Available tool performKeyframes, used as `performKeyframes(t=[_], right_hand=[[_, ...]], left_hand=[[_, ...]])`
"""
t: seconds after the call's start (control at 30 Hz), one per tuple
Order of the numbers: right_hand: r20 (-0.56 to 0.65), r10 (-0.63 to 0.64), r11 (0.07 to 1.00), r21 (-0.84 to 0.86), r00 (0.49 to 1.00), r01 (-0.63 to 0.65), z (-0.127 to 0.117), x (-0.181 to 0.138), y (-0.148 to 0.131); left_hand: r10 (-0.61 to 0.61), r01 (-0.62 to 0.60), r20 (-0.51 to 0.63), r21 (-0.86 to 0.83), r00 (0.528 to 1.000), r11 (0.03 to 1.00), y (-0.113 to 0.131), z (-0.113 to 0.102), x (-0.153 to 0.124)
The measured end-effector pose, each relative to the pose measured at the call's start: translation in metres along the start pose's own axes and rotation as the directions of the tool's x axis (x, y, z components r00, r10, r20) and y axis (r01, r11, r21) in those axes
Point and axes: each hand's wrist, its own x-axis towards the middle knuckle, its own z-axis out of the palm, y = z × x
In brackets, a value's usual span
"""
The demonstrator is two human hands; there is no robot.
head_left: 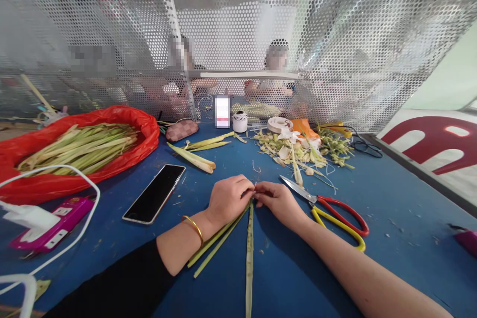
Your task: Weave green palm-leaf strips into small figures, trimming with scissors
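My left hand (228,198) and my right hand (278,201) meet at the middle of the blue table (283,268), fingers pinched together on the top ends of long green leaf strips (249,248). The strips run from the fingers back toward me; two lie under my left wrist, one lies straight between my arms. A gold bangle sits on my left wrist. Scissors (328,208) with red and yellow handles lie just right of my right hand.
A black phone (154,193) lies left of my hands. A red bag of green stalks (80,151) fills the far left. A pink power strip (52,226) with white cable sits near left. Leaf trimmings (298,151), tape rolls and a perforated metal screen (261,44) stand behind, people beyond it.
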Motion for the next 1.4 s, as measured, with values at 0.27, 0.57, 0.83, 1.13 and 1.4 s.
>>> performKeyframes(t=[0.27, 0.57, 0.83, 1.13, 1.4], right_hand=[[-0.080, 0.068, 0.998, 0.000, 0.994, -0.068, -0.002, 0.000, 0.001], [0.040, -0.058, 0.959, -0.275, 0.997, 0.067, -0.023, -0.002, -0.015], [0.284, 0.042, 0.747, -0.645, 0.958, 0.159, -0.042, -0.008, -0.021], [0.311, -0.102, 0.980, -0.131, 0.945, 0.148, -0.034, -0.010, -0.031], [0.267, -0.085, 0.995, -0.031, 0.960, 0.096, -0.003, -0.008, -0.010]], left_hand=[[-0.075, 0.075, 0.003, -0.112, 0.997, 0.991, -0.001, -0.003, 0.002], [-0.187, 0.210, 0.114, -0.245, 0.976, 0.947, -0.006, -0.005, 0.003], [-0.321, 0.328, 0.100, -0.071, 0.942, 0.942, -0.012, -0.006, 0.006], [-0.294, 0.288, 0.063, 0.097, 0.954, 0.953, -0.013, -0.002, 0.005], [-0.509, 0.532, 0.168, -0.371, 0.844, 0.761, -0.012, -0.007, 0.009]])
